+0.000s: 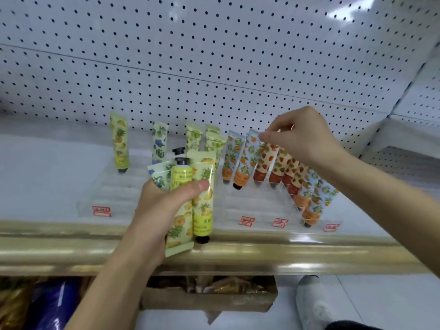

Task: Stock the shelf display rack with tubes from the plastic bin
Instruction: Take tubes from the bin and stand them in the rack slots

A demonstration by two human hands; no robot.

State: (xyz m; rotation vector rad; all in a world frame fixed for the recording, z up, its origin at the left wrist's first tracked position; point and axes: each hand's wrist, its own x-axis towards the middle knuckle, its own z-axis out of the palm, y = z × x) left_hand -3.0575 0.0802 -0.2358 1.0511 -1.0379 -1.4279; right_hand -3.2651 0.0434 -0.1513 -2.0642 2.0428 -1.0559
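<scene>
Above the rack (123,186), right hand (302,136) pinched an orange tube's (247,158) top; left hand (164,206) gripped several tubes (202,198).

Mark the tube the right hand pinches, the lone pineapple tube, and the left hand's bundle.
orange-print tube (246,160), head view, mid body.
lone pineapple tube (119,144), head view, mid body.
held bundle (202,214), head view, front tube's body.

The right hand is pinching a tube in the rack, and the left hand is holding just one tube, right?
Not quite. The left hand grips a bunch of tubes, not just one; the head view shows several, yellow pineapple ones and a blue-flowered one. The right hand does pinch the top of an orange-print tube in the rack.
</scene>
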